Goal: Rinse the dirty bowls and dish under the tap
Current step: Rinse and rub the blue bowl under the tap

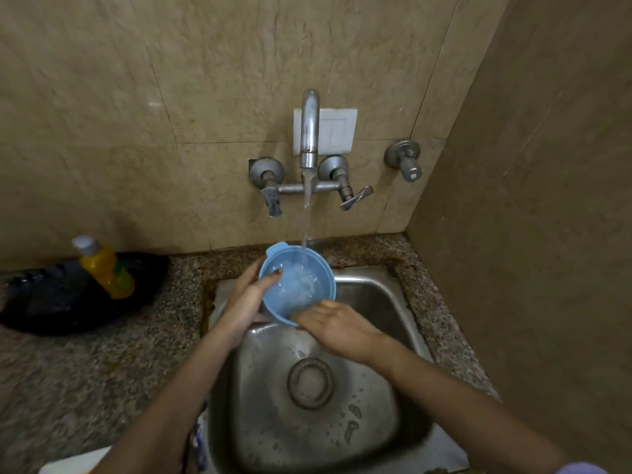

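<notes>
A light blue plastic bowl point(301, 285) is held tilted over the steel sink point(383, 302), its opening facing me. Water runs from the wall tap point(309, 131) straight into it and splashes inside. My left hand point(244, 299) grips the bowl's left rim, thumb inside the bowl. My right hand point(337, 325) lies against the bowl's lower front edge, fingers together and blurred; whether it grips the bowl is unclear. No other bowl or dish shows in the sink.
A yellow bottle point(106, 268) with a grey cap lies on a black bag point(68, 302) on the speckled counter at the left. Two tap handles point(355, 198) flank the spout. Walls close in behind and on the right. The sink drain point(309, 383) lies below my hands.
</notes>
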